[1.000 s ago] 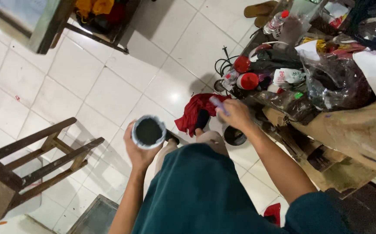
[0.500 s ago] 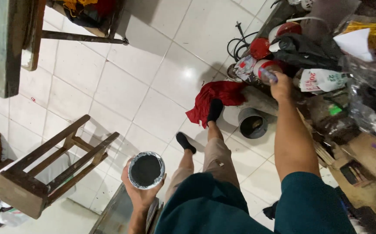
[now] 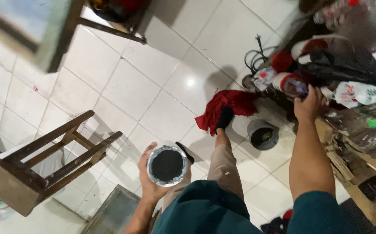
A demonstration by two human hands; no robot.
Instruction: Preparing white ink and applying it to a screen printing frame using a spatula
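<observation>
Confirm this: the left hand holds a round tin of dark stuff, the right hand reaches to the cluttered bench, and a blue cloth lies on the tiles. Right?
Not quite. The cloth is red, not blue, as the head view shows. The left hand does hold the tin, and the right hand reaches to the bench.

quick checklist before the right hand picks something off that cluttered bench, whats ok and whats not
1. Left hand grips the round tin from below: ok.
2. Tin upright, dark contents inside, no spill seen: ok.
3. Right hand on the red-capped jar: touching; firm grip, cannot tell.
4. Bench crowded with bags and bottles around the jar: not ok.
5. Footing: one foot on the red cloth, grey bucket close beside: not ok.
6. Wooden stool apart from the legs: ok.
</observation>
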